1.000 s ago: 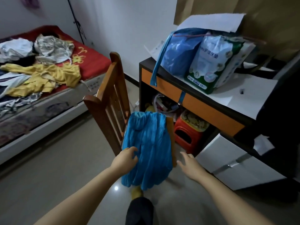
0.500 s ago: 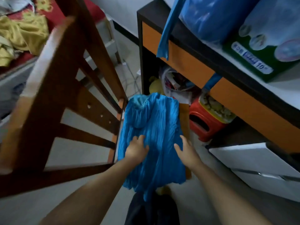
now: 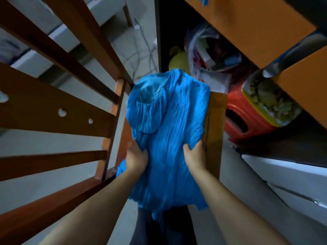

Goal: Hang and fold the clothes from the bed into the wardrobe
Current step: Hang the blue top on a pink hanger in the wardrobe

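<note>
Both hands grip the blue garment: our left hand (image 3: 136,160) bunches a fold of cloth at about 7 o'clock of it, fingers curled into the fabric, and our right hand (image 3: 194,156) does the same at about 4 o'clock, thumb on top and fingers tucked under.

Largest in view is the wooden chair (image 3: 58,110), its slatted back filling the 9 o'clock side of the frame. At 1 to 3 o'clock sits the orange-fronted surface (image 3: 256,30), with clutter in the dark space under it.

Next comes the blue garment (image 3: 168,124) itself, draped over the chair seat at the centre of the view, its hood bunched at 11 o'clock of it and its hem hanging off the seat edge towards us. We judge it light and very soft: the crinkled, finely ribbed cloth gathers easily under our fingers and will sag between two grip points. It looks thin and maybe a little slick, so a full fistful holds better than a fingertip pinch. For hanging, we would do better to take it at the shoulders beside the hood.

Smaller, at 3 o'clock of the garment, a red stool (image 3: 242,121) stands under the surface.
</note>
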A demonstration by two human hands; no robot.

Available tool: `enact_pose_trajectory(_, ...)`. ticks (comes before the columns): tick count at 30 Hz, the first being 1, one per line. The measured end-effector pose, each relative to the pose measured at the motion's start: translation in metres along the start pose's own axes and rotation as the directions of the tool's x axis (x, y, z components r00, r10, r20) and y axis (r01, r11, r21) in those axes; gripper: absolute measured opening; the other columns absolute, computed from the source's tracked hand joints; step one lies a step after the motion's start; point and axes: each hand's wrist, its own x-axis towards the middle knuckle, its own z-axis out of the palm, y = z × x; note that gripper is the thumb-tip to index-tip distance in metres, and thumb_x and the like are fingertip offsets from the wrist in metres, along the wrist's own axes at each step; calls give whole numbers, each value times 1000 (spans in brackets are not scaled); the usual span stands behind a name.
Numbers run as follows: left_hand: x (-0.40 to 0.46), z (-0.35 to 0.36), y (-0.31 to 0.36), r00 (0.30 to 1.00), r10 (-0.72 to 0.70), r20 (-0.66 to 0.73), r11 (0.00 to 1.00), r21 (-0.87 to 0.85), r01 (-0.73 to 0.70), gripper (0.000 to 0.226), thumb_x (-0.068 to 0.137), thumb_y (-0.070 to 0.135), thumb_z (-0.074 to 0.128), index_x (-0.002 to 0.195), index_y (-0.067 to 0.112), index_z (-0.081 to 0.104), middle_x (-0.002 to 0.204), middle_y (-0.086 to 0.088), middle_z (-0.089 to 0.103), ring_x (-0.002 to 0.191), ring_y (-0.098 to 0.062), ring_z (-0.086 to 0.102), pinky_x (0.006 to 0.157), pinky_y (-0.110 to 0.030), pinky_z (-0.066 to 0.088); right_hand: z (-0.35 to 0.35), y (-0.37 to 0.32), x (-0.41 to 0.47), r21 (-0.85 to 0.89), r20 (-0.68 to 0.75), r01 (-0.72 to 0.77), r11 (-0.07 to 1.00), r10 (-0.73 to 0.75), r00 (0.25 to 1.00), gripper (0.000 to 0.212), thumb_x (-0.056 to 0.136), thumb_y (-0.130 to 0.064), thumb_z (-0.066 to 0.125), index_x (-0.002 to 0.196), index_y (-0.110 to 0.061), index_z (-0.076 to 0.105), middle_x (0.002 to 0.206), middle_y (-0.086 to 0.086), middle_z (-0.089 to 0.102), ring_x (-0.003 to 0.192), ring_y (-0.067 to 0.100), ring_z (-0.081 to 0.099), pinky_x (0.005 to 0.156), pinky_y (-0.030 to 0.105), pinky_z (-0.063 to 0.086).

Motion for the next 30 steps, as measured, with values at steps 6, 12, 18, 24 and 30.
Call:
enact_pose_trajectory(6,-29,-37,18,1000,-8,3,988,-154,8,22,92,21,53,106,5,57,88,-7,59,81,-26,55,69,-33,41,-37,-23,-14,75,-43,-76,994,80,996,34,95,-18,45,125,-5,55,113,8,64,103,29,60,90,35,46)
enact_pose_trajectory(12,-93,-93,48,997,75,-11,939,-335,-74,13,93,22,51,104,21,57,88,7,62,86,-18,61,73,-32,51,-85,-69,-57,102,-36,40,994,-36,999,18,92,-22,48,85,-8,57,76,2,57,74,23,52,67,31,37)
enact_pose_trajectory(18,-173,-160,59,977,198,-77,892,-400,-212,11,93,22,52,86,27,58,87,6,64,77,-8,62,55,-12,45,-105,-125,-137,176,79,194,965,-210,975,20,90,-17,48,70,-17,50,64,-6,50,56,10,45,47,12,39)
enact_pose_trajectory(24,-266,-217,2,961,195,-196,869,-420,-262,22,88,12,56,71,27,56,71,13,60,61,5,57,48,-6,39,-93,-142,-242,267,351,299,916,-381,855,19,93,-10,45,82,-18,59,79,-3,60,70,14,56,65,29,45)
enact_pose_trajectory(30,-372,-249,-95,867,244,-435,835,-361,-415,22,81,-5,57,68,13,55,67,3,59,62,-7,50,56,-20,39,-52,-111,-362,265,755,46,963,-236,612,38,94,-39,56,123,-16,59,121,10,65,111,29,62,99,49,48)
